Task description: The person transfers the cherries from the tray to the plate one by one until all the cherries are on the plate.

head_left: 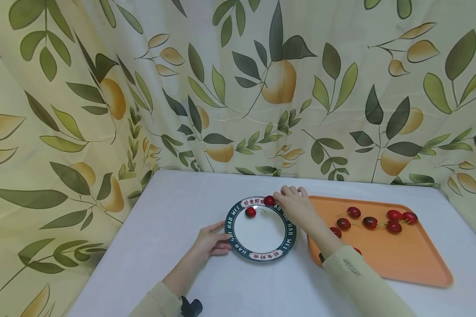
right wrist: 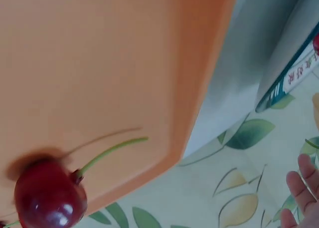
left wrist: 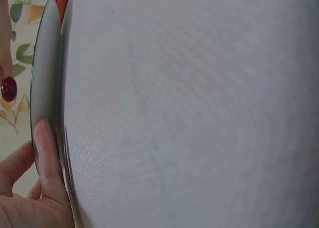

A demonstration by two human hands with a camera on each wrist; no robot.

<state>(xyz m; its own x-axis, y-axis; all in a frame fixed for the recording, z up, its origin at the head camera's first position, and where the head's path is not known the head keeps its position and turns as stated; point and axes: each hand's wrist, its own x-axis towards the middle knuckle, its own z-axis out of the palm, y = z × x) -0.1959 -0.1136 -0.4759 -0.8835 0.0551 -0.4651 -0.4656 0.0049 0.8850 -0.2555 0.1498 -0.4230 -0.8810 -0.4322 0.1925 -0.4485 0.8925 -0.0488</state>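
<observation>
A white plate (head_left: 259, 231) with a dark green lettered rim is on the table. At its left edge my left hand (head_left: 211, 240) pinches the rim; in the left wrist view the fingers (left wrist: 47, 158) lie along the underside. My right hand (head_left: 295, 204) reaches over the plate's upper right rim, pinching a dark red cherry (head_left: 269, 200) at its fingertips. In the left wrist view that held cherry (left wrist: 9, 89) hangs above the plate. Another cherry (head_left: 251, 212) with a thin stem lies on the plate's upper left part.
An orange tray (head_left: 416, 259) sits right of the plate, under my right forearm. Several cherries (head_left: 370, 223) lie on it, mostly towards its far side. The white tablecloth (head_left: 162, 207) covers the table. Behind hangs a leaf-and-fruit patterned curtain (head_left: 262, 123).
</observation>
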